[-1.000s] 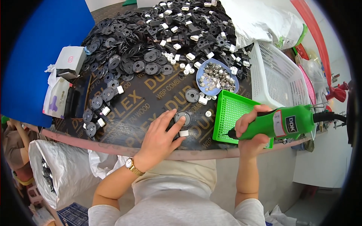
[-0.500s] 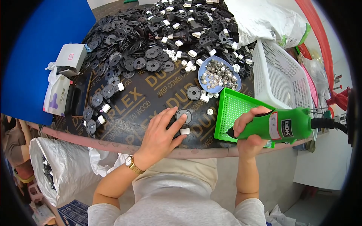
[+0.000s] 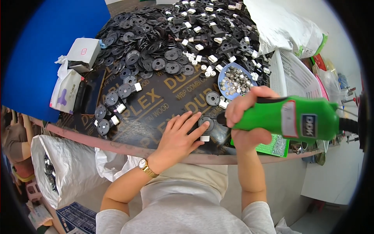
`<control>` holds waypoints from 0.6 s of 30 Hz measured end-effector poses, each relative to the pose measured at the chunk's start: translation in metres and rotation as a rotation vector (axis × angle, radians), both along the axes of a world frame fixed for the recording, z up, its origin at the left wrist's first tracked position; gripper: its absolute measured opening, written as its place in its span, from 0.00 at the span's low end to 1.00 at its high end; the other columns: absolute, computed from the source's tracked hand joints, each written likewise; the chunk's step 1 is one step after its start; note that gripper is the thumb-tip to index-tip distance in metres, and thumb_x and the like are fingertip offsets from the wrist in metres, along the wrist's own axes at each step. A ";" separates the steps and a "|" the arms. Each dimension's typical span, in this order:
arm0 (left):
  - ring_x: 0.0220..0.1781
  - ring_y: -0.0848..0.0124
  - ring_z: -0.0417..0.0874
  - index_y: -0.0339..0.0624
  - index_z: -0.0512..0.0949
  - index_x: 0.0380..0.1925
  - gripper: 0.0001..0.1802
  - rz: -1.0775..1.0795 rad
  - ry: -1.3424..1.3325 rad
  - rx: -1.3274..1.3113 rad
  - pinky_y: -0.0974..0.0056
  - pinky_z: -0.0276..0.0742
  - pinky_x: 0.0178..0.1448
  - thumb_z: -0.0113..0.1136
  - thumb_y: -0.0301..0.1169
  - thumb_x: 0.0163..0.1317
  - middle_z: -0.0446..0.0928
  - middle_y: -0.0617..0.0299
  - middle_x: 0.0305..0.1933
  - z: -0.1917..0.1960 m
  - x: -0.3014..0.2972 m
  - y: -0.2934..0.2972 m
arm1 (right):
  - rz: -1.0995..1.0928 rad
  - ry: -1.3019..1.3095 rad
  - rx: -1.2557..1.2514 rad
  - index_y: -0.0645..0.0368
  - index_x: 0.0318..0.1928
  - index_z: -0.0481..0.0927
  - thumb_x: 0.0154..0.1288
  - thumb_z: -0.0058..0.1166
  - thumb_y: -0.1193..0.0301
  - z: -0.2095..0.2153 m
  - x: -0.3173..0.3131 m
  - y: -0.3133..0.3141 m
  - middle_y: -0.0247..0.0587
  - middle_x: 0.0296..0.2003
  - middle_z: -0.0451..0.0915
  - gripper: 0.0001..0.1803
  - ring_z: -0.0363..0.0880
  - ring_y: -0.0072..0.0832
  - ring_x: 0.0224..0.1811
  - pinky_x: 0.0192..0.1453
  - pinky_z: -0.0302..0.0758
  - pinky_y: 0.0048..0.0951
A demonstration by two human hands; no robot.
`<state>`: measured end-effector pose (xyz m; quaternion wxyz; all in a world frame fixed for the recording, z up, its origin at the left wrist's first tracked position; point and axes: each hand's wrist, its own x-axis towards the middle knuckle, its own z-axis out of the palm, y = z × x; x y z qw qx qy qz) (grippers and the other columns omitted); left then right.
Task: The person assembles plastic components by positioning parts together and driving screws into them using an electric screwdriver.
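Observation:
My left hand (image 3: pixel 176 135) lies on the dark table with its fingers spread. Its index fingertip presses on a black disc (image 3: pixel 206 123) with a center hole, and the thumb rests by the white block (image 3: pixel 204 138) at the disc's near side. My right hand (image 3: pixel 249 117) is wrapped round a green electric screwdriver (image 3: pixel 290 117) lying sideways in the grip. The tool's dark nose points left, close to that disc; its bit tip cannot be made out. Another black disc (image 3: pixel 212 98) with a white end piece lies just beyond.
Black discs (image 3: pixel 146 43) and black parts with white ends (image 3: pixel 218 27) are heaped at the back. A blue dish (image 3: pixel 223 87) holds round metal pieces. A green tray (image 3: pixel 287 151) is partly under the screwdriver. A white basket (image 3: pixel 277 74) stands right, assembled discs (image 3: pixel 112 98) left.
The screwdriver in my right hand has moved left, toward the disc, and looks larger and higher. The whole view has shifted slightly; my left hand stays on the disc.

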<state>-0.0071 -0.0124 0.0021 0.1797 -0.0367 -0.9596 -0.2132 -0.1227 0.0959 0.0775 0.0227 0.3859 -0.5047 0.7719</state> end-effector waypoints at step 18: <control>0.60 0.58 0.66 0.50 0.73 0.52 0.27 -0.002 0.028 0.062 0.51 0.62 0.61 0.64 0.35 0.48 0.67 0.56 0.58 -0.001 0.001 -0.003 | 0.200 -0.150 0.117 0.63 0.47 0.65 0.40 0.65 0.42 -0.008 0.004 -0.023 0.35 0.17 0.69 0.44 0.64 0.20 0.15 0.17 0.62 0.20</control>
